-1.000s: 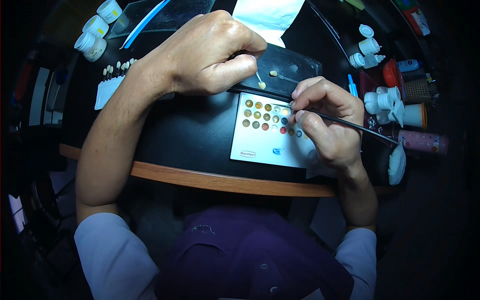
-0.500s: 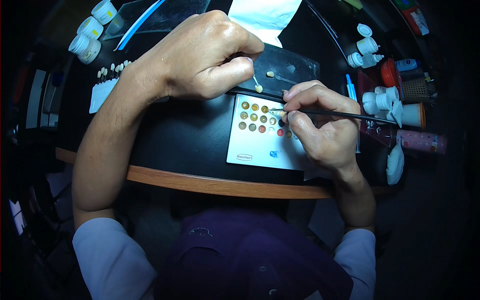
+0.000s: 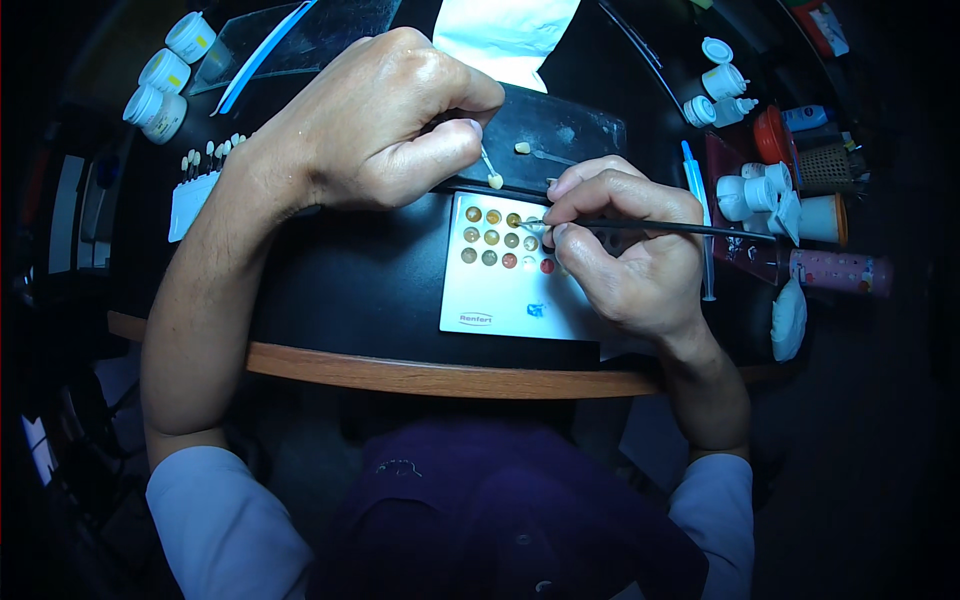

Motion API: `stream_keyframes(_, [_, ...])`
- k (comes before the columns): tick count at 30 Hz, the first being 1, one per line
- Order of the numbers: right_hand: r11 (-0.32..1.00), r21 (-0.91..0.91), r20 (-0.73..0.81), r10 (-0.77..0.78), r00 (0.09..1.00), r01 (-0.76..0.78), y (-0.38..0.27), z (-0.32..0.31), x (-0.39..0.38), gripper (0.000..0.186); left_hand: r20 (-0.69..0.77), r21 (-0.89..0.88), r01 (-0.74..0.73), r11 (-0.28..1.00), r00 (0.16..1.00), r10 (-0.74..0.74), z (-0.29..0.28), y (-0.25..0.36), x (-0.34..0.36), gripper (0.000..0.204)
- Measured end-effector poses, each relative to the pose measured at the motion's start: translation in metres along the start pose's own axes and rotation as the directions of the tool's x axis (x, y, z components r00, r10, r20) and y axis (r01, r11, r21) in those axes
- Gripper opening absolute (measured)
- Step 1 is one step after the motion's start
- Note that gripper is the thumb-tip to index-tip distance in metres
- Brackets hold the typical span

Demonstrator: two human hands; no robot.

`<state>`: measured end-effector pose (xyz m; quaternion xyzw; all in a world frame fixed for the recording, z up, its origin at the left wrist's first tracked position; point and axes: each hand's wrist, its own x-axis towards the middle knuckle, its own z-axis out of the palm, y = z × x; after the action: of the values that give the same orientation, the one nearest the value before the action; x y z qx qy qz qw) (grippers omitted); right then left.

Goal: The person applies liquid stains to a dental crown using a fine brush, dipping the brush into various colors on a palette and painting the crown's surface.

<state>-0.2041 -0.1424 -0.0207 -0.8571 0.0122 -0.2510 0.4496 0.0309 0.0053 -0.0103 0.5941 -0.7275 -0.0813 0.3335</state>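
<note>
My left hand is closed, pinching a thin pin with a small tooth-shaped crown at its lower end. The crown hangs just above the far edge of a white palette with rows of round wells holding brown, amber and reddish pastes. In my right hand is a fine paintbrush with a long dark handle, held like a pen. Its tip is at an amber well in the far row. My right fingers cover the palette's right part. Behind the palette lies another tooth-shaped piece on a stick.
White jars stand at the far left, above a tooth shade guide. A white paper lies at the back over a dark slab. Jars and cups, a syringe and a pink tube crowd the right.
The whole view has shifted slightly, so everything sits a little farther left. The brush tip has moved slightly, closer over the amber well. Both hands keep their grips.
</note>
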Motion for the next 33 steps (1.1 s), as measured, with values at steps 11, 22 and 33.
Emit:
stream_keyframes(11, [0.996, 0.052, -0.023, 0.067, 0.997, -0.066, -0.002, 0.001, -0.001, 0.012, 0.009, 0.003, 0.011, 1.000, 1.000, -0.011, 0.000, 0.000, 0.000, 0.020])
stream_keyframes(22, [0.955, 0.159, -0.016, 0.255, 0.967, -0.249, -0.014, -0.003, 0.000, 0.011, 0.075, -0.167, 0.108, 0.980, 0.992, -0.097, -0.007, 0.005, 0.003, 0.023])
stream_keyframes(33, [0.931, 0.343, -0.217, -0.052, 0.975, 0.126, -0.016, -0.014, -0.001, 0.014, 0.226, -0.476, 0.224, 0.850, 0.966, -0.128, -0.007, 0.017, 0.004, 0.032])
